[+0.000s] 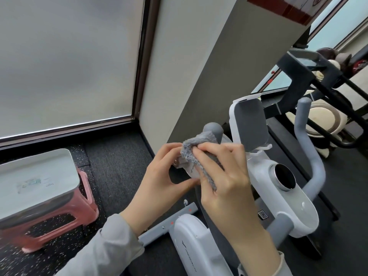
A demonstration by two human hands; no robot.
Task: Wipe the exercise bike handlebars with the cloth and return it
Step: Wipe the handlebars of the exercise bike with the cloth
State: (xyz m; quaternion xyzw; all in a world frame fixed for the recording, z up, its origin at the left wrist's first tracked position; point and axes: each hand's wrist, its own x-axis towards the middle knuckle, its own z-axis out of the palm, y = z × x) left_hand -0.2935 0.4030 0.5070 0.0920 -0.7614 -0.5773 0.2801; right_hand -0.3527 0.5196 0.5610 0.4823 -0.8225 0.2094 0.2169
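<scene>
A white and grey exercise bike (pixel 286 198) stands in front of me. Its left grey handlebar (pixel 214 129) pokes up just above my hands; the right handlebar (pixel 310 156) curves up at the right. A fluffy grey cloth (pixel 196 145) is wrapped over the left handlebar's lower part. My right hand (pixel 225 176) presses and grips the cloth against the bar. My left hand (pixel 159 176) pinches the cloth's left edge by a small bracket. A grey phone holder pad (pixel 251 120) rises behind the hands.
A white-lidded box (pixel 33 176) rests on a pink stool (pixel 59 220) at the left. Dark speckled rubber flooring (pixel 119 156) lies below. A frosted window and white pillar stand ahead. A black treadmill frame (pixel 322 76) and round objects crowd the right.
</scene>
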